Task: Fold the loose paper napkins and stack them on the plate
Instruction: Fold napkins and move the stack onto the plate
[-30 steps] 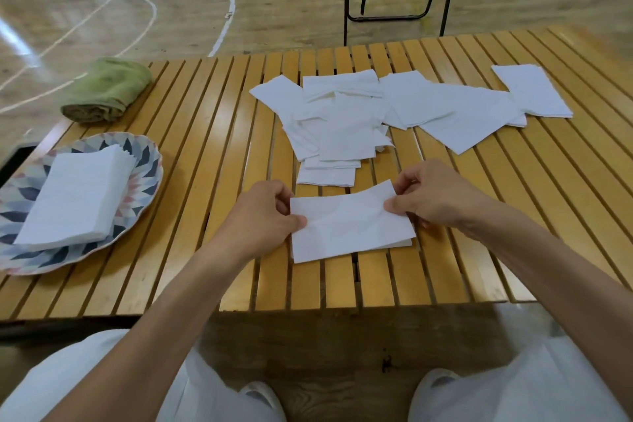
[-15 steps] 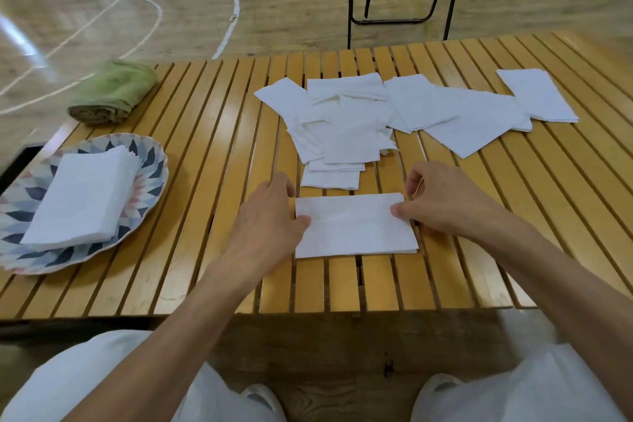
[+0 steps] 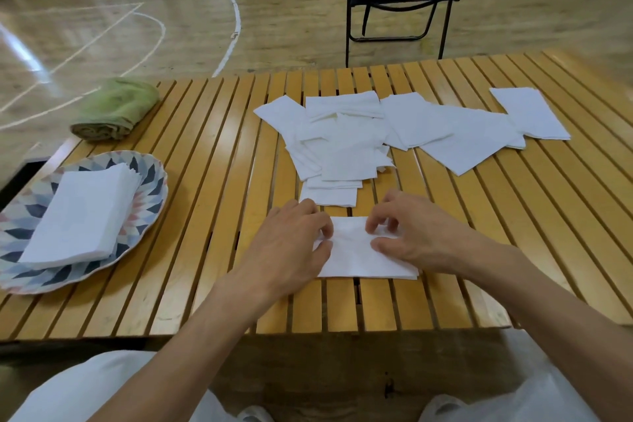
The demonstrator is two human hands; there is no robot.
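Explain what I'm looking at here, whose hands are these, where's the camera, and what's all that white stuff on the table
No machine here: a person wears a camera on the head, looking down at their own hands. The left hand and right hand press on a paper napkin, folding it on a slatted wooden table. Beyond it lies a scatter of loose napkins waiting to be folded. At the left, a patterned plate holds a stack of folded napkins. Behind the plate sits a rolled green towel. A black chair stands past the table.

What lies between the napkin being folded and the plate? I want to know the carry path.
Only bare slatted table, in the head view, between the napkin and the plate.
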